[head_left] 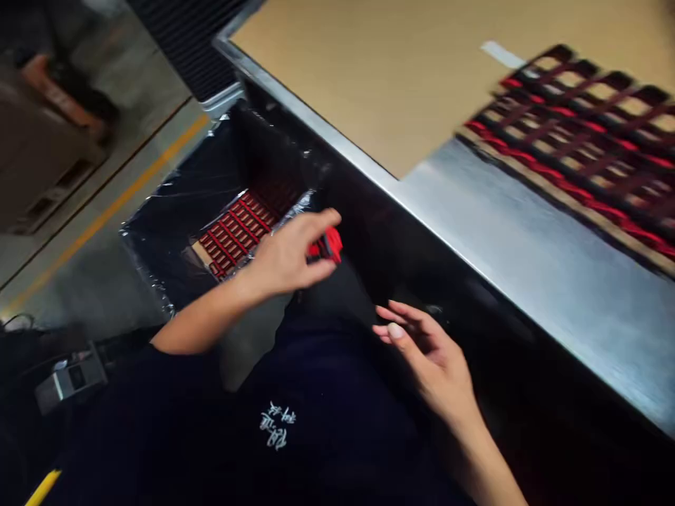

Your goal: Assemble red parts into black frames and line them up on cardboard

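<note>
Head view: red part (pixel 331 246) pinched between left fingers (pixel 312 223).

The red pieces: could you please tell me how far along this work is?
A tray of red pieces already lies in the bag-lined box. The left hand holds one red piece beside it; the right hand is open and empty. The grid tray on the table shows red, though blurred.

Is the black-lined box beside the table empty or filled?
Not empty: rows of red parts lie in the box, near the left hand.

Dim, motion-blurred; glare on metal
</note>
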`<state>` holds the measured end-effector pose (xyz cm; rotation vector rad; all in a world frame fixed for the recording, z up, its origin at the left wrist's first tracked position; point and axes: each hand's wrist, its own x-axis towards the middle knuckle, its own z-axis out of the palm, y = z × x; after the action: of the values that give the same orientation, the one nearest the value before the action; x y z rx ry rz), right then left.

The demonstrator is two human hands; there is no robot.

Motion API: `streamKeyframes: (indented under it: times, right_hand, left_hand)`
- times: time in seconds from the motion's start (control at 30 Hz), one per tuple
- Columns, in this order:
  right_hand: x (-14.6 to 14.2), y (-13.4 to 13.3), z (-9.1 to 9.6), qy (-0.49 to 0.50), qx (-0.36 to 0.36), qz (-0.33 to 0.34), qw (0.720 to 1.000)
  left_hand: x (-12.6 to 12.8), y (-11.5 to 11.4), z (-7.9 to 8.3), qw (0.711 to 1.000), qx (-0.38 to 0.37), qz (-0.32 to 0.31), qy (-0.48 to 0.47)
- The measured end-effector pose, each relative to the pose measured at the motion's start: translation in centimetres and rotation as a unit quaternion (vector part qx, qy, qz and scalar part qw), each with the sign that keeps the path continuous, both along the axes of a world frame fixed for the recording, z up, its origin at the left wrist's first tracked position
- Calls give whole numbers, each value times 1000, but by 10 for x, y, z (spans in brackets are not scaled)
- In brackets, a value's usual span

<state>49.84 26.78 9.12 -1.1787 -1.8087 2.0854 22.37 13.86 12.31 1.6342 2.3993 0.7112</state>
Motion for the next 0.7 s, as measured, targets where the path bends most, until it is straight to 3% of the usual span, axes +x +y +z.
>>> streamKeyframes:
  times: [0.07,0.13,0.17,0.23,0.33,0.47,0.6,0.7]
  right_hand:
    - [-4,7,-9,-48,-3,-9,999]
    - [-6,11,-18,-96,-8,-27,995]
    - [-6,12,-23,-118,-12,-40,992]
    - [-7,11,-33,-155,-17,-65,986]
    - [-11,8,-46,-205,-16,-82,975]
    - [-18,6,-59,-247,-26,-71,966]
    - [-26,7,-65,-260,-35,-74,962]
    - [-33,10,-65,-251,-29,-78,964]
  left_hand:
    - [-86,-31,-9,982,-70,178,10]
    - [-165,-74,-29,919,-208,334,3]
    - [-196,-97,-43,870,-303,389,-10]
    - [-235,-140,-77,815,-393,423,-45]
    - [-243,-192,-129,758,-486,426,-84]
    - [-223,-233,-179,711,-560,415,-98]
    - [-218,-245,-209,688,-594,402,-109]
    - [-219,-243,-217,681,-598,405,-119]
